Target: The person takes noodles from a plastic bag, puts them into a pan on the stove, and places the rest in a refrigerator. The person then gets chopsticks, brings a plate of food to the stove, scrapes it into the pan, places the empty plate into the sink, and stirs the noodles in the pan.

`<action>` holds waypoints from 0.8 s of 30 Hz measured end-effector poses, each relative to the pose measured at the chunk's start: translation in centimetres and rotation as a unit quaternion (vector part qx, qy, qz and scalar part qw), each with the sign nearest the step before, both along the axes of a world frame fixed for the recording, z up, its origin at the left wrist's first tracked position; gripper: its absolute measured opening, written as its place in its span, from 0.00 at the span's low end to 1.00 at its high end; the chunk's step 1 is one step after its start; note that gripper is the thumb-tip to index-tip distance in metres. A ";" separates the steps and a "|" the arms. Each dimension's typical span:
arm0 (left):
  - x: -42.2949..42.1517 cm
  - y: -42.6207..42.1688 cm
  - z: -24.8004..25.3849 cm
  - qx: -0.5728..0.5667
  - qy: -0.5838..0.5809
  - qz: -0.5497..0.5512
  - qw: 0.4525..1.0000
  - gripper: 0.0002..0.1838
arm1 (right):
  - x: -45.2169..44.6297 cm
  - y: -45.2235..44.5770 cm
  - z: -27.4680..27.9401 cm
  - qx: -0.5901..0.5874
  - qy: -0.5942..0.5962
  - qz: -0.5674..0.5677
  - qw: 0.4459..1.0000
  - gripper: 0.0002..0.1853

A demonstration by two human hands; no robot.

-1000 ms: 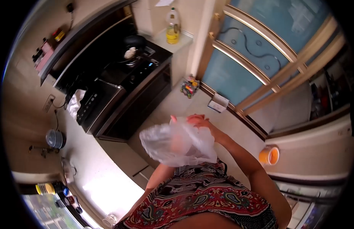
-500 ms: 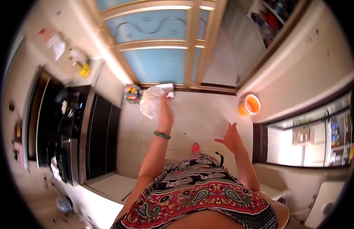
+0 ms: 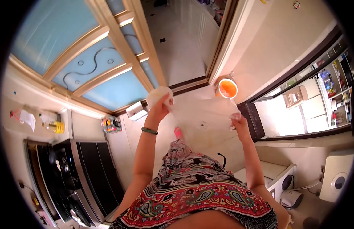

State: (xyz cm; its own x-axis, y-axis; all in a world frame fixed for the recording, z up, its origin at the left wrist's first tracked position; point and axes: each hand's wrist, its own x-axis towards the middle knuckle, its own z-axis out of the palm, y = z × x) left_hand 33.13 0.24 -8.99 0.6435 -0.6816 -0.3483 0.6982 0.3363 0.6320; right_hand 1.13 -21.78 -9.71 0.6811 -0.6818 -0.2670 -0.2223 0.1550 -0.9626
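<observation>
My left hand point(image 3: 160, 107), with a dark green bangle on its wrist, is closed around a bunched, whitish translucent plastic bag point(image 3: 154, 95). A thin, see-through stretch of the plastic spans from there across to my right hand point(image 3: 239, 123). That hand is closed on the other end, with crumpled plastic showing at the fingertips. The floor can be seen through the stretched part. Just beyond my right hand stands an orange bucket point(image 3: 227, 89) with a white rim; what lies inside it is hard to make out.
A sliding door with blue panels point(image 3: 112, 87) stands ahead, with a doorway to its right. Near its foot are a white box point(image 3: 136, 111) and a colourful bundle point(image 3: 111, 124). Dark cabinets point(image 3: 97, 164) line the left side; a low white cabinet point(image 3: 266, 171) is at the right.
My right hand has gone from spread fingers to gripping the plastic, which now stretches between both hands. The view has turned and moved closer to the doorway and bucket.
</observation>
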 end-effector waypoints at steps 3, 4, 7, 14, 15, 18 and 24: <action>7.0 -3.8 -13.5 0.389 -0.492 -0.234 0.743 0.14 | 2.8 -4.7 3.8 -0.061 -0.058 0.062 0.995 0.04; 7.2 -5.1 -13.8 0.387 -0.494 -0.239 0.741 0.14 | 4.5 -6.4 6.2 -0.090 -0.059 0.135 0.985 0.04; 3.3 -11.1 -2.0 0.449 -0.724 -0.420 0.312 0.11 | 12.9 -11.3 15.0 -0.366 -0.088 0.272 0.886 0.02; 11.6 -24.9 2.7 0.007 -0.696 -0.118 0.708 0.27 | 35.0 -28.3 4.8 -0.157 -0.127 0.151 0.968 0.05; 12.5 -25.7 4.8 0.016 -0.715 -0.092 0.693 0.25 | 37.4 -28.6 -2.2 -0.251 -0.064 0.130 0.957 0.03; 18.3 -29.1 5.2 0.055 -0.347 -0.046 0.935 0.22 | 38.0 -22.6 -2.6 0.025 -0.003 0.163 0.986 0.06; 25.6 -34.9 1.4 0.015 -0.196 0.062 0.979 0.18 | 43.2 -20.5 -0.3 -0.246 -0.105 0.082 0.960 0.06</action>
State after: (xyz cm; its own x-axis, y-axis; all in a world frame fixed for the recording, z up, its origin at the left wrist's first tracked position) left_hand 58.75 -34.67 -7.57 0.8086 -0.5833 -0.0776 0.3562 0.3801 0.8536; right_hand 44.29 -42.29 -10.01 0.7941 -0.5686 0.2146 0.0020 -0.3507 -0.9365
